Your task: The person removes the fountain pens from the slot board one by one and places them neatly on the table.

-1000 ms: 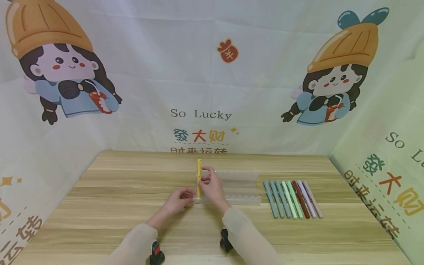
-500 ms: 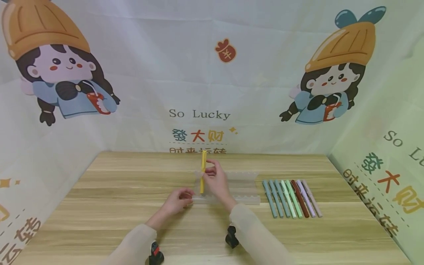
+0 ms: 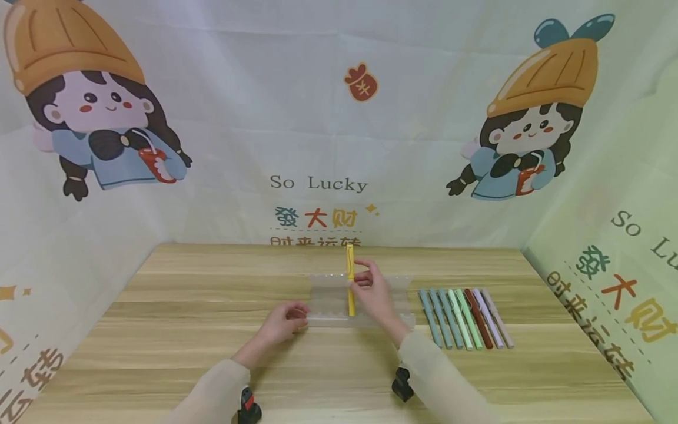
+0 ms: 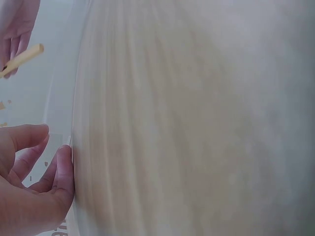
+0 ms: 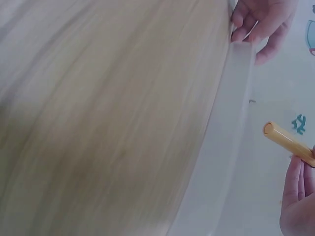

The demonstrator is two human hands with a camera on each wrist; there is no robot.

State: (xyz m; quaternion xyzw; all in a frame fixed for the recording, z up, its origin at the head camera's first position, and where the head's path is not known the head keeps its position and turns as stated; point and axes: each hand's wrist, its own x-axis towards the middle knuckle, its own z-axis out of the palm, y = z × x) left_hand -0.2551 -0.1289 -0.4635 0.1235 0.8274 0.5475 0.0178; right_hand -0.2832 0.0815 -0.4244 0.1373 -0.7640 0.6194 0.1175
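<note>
My right hand (image 3: 375, 294) pinches a yellow pen (image 3: 350, 263) around its middle and holds it upright over a clear plastic pen rack (image 3: 325, 321). The rack has notched front and back edges. In the right wrist view, the yellow pen (image 5: 288, 140) shows its round lower end, apart from the rack's front strip (image 5: 216, 142). My left hand (image 3: 286, 321) grips the left front end of the rack with bent fingers. The left wrist view shows this hand (image 4: 34, 182) close up, its fingertips at the rack's edge.
To the right of the rack lies a row of several pens (image 3: 466, 318) in blue-grey, pale green, dark red, lilac and pinkish tones. Everything rests on a wood-grain table (image 3: 212, 282). A printed cloth (image 3: 238, 118) hangs behind and at the sides.
My right hand has lifted the yellow pen from the rack's left end and carried it right, to above the rack's middle. My left hand stays at the left end.
</note>
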